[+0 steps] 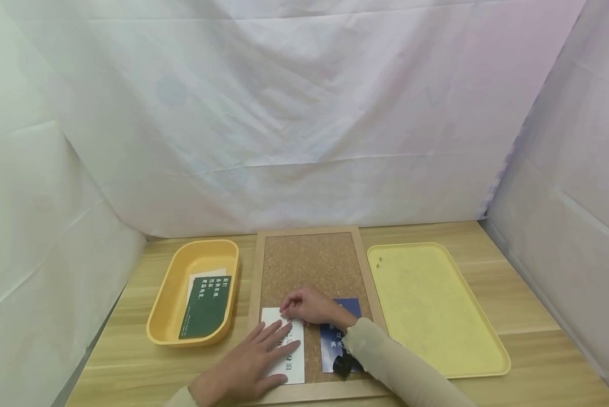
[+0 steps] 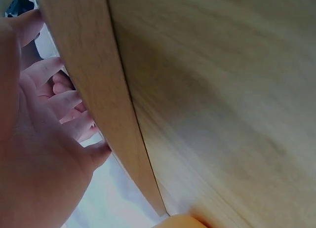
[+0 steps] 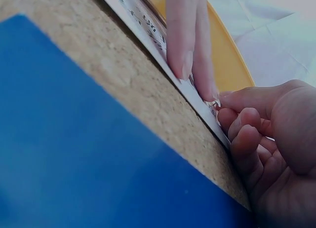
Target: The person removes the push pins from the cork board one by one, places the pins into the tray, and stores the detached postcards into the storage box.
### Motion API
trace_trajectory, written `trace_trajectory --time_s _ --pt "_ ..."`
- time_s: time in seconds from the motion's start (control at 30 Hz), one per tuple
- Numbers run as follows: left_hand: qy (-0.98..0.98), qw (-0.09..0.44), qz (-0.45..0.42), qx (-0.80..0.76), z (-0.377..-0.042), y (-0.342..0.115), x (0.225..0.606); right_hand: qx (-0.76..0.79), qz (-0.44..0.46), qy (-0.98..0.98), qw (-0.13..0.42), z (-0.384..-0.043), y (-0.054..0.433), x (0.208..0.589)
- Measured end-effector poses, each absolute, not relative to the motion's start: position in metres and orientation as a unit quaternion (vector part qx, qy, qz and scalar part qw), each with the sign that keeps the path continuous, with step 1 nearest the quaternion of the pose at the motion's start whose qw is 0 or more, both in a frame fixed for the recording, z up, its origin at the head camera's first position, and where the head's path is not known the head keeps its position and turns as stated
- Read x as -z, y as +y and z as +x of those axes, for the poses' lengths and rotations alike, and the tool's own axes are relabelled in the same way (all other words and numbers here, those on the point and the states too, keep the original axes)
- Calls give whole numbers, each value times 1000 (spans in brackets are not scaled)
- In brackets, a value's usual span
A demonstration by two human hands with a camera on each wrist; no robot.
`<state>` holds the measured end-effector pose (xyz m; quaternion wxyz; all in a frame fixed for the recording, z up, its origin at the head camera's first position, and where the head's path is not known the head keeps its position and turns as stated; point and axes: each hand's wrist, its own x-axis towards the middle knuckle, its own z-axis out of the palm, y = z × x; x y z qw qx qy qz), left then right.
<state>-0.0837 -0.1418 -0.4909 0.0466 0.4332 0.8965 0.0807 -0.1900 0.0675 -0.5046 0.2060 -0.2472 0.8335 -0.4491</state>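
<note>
A white card (image 1: 295, 362) with dark printed characters lies at the lower left of the framed cork board (image 1: 312, 260). My left hand (image 1: 251, 356) presses on it with spread, nearly straight fingers. At the card's top edge my right hand (image 1: 307, 305) pinches a small clear pin (image 3: 216, 103) between thumb and forefinger; it is mostly hidden, and the fingertips are right at the card. A blue card (image 1: 331, 356) with white characters lies on the cork to the right, partly under my right forearm. In the right wrist view, left fingers (image 3: 180, 60) rest on the white card.
To the left stands an orange-yellow bin (image 1: 157, 319) holding a dark green card (image 1: 205, 308) over a paler card (image 1: 195, 277). A flat yellow tray (image 1: 436, 311) with small bits (image 1: 379, 260) near its top corner lies at right. White cloth (image 1: 304, 113) encloses the wooden table (image 1: 518, 294).
</note>
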Motion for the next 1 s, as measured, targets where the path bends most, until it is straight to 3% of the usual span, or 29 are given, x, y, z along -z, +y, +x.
trace_trajectory --time_s 0.23,0.53,1.0 --pt "894 44 443 -59 -83 -143 496 454 -255 827 211 -191 68 505" --pt "893 94 434 -70 -85 -144 498 448 -261 828 211 -193 69 507" --pt "895 106 424 -83 -85 -145 503 437 -251 838 208 -192 68 507"
